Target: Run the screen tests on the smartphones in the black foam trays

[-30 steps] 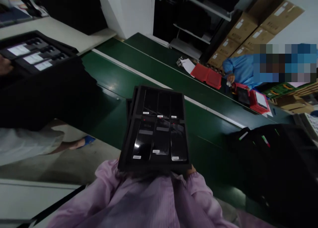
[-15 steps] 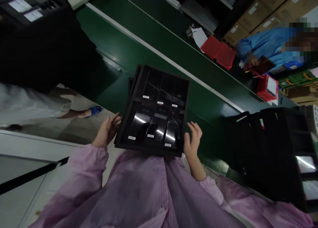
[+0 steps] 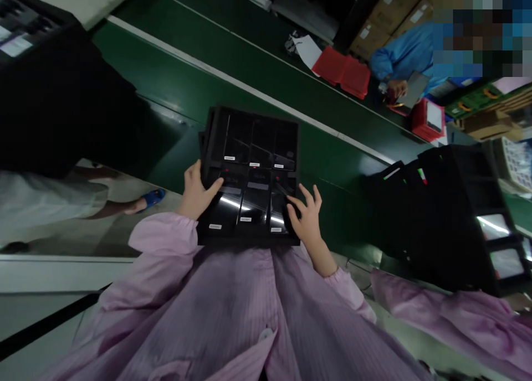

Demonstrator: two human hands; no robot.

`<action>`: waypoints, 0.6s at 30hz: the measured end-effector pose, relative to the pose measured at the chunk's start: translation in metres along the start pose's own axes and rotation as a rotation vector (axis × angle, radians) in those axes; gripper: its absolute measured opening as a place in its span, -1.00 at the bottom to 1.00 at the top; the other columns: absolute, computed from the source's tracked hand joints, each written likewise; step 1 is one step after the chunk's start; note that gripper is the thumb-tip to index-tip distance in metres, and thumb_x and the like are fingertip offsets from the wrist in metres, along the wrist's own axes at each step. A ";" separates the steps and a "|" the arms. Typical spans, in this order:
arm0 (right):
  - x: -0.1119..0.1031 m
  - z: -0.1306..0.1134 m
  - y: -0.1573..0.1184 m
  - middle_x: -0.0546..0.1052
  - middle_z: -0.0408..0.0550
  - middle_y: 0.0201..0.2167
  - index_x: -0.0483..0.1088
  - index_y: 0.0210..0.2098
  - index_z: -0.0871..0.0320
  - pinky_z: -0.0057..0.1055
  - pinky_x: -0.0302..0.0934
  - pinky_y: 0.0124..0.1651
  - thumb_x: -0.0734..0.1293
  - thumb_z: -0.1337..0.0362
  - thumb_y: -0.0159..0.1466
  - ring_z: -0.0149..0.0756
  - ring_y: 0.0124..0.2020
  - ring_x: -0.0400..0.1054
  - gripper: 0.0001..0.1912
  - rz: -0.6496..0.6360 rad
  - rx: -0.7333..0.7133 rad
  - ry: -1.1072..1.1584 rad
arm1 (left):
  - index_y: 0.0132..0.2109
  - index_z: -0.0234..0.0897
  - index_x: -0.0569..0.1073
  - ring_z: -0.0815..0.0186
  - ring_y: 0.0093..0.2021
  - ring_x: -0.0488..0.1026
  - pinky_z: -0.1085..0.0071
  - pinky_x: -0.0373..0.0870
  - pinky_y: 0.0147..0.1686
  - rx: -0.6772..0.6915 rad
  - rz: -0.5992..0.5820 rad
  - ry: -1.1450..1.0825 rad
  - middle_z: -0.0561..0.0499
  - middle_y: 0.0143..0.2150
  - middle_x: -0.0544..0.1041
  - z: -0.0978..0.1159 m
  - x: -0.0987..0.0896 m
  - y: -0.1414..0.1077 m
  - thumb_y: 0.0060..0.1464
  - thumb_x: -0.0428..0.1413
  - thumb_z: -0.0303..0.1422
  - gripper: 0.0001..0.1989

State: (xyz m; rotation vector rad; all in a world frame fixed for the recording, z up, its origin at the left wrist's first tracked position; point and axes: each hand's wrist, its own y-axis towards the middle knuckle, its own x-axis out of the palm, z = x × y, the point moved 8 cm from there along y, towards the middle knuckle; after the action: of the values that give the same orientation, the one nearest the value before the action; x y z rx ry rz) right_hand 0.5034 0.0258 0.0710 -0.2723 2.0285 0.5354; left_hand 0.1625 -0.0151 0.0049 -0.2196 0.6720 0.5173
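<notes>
A black tray lies in front of my body at the green bench, on top of at least one more tray whose edge shows at the left. Several dark phones with small white labels lie in its compartments in two rows. My left hand is closed around the tray's left edge, thumb over the top and fingers along the outer side. At the right edge my right hand is open with fingers spread. Its thumb and index finger reach over the lower right phone; whether they press on it I cannot tell.
Stacks of black trays stand left and right on the green bench. Red folders lie across it. A person in a blue sleeve handles a flat item there. Another person's blue shoe shows at left.
My left hand has come from beside the tray onto its left edge. My right hand has moved inward over the right edge. The view has shifted, with the tray now appearing further left.
</notes>
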 end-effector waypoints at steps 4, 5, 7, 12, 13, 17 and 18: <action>0.000 -0.001 -0.019 0.47 0.09 0.38 0.66 0.05 -0.02 0.43 0.15 0.49 0.28 0.19 0.52 0.20 0.59 0.01 -0.70 -0.026 0.040 -0.005 | 0.30 -0.13 0.50 -0.06 0.48 0.27 -0.13 0.17 0.52 0.242 -0.022 0.007 -0.22 0.37 0.44 0.033 -0.002 0.009 0.31 0.09 -0.11 -0.51; 0.004 -0.004 -0.016 0.46 0.09 0.39 0.65 0.06 -0.02 0.43 0.14 0.49 0.29 0.19 0.52 0.20 0.59 0.00 -0.70 -0.041 0.049 -0.005 | 0.23 -0.11 0.56 -0.05 0.47 0.28 -0.14 0.16 0.52 0.279 -0.056 0.028 -0.19 0.35 0.47 0.039 0.000 0.010 0.34 0.06 -0.12 -0.58; 0.013 -0.012 0.001 0.41 0.08 0.44 0.63 0.12 -0.01 0.44 0.07 0.53 0.30 0.17 0.51 0.21 0.61 -0.05 -0.69 -0.085 0.049 -0.005 | 0.13 -0.08 0.62 -0.05 0.44 0.31 -0.17 0.17 0.50 0.328 -0.125 0.073 -0.15 0.30 0.52 0.047 0.004 0.010 0.37 0.02 -0.14 -0.63; 0.042 -0.036 0.060 0.27 0.08 0.55 0.59 0.18 0.05 0.48 -0.07 0.56 0.29 0.12 0.52 0.29 0.65 -0.18 -0.64 -0.206 0.006 -0.038 | 0.08 -0.14 0.68 -0.13 0.41 0.33 -0.23 0.21 0.43 0.356 -0.202 0.180 -0.21 0.32 0.53 0.052 0.009 0.008 0.37 0.01 -0.17 -0.61; 0.046 -0.038 0.068 0.27 0.09 0.55 0.59 0.17 0.07 0.50 -0.08 0.56 0.29 0.12 0.52 0.31 0.65 -0.18 -0.64 -0.222 0.005 -0.051 | 0.07 -0.15 0.68 -0.14 0.41 0.32 -0.24 0.22 0.42 0.355 -0.209 0.199 -0.22 0.34 0.52 0.053 0.010 0.006 0.37 0.01 -0.17 -0.61; 0.053 -0.039 0.083 0.28 0.14 0.54 0.58 0.16 0.13 0.54 -0.10 0.55 0.27 0.12 0.52 0.33 0.65 -0.19 -0.62 -0.270 0.019 -0.077 | 0.09 -0.12 0.68 -0.16 0.43 0.30 -0.24 0.22 0.39 0.350 -0.224 0.251 -0.21 0.38 0.49 0.060 0.013 0.001 0.37 0.01 -0.21 -0.62; 0.053 -0.038 0.084 0.28 0.15 0.54 0.58 0.17 0.14 0.53 -0.09 0.55 0.27 0.12 0.52 0.33 0.65 -0.19 -0.62 -0.277 0.023 -0.076 | 0.08 -0.11 0.68 -0.16 0.43 0.30 -0.25 0.22 0.39 0.349 -0.225 0.262 -0.20 0.39 0.48 0.061 0.013 0.001 0.37 0.02 -0.22 -0.63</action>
State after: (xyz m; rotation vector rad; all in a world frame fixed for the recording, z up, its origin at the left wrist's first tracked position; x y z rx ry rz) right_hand 0.4142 0.0828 0.0625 -0.5029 1.8834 0.3437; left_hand 0.2038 0.0127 0.0433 -0.0315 0.9671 0.1502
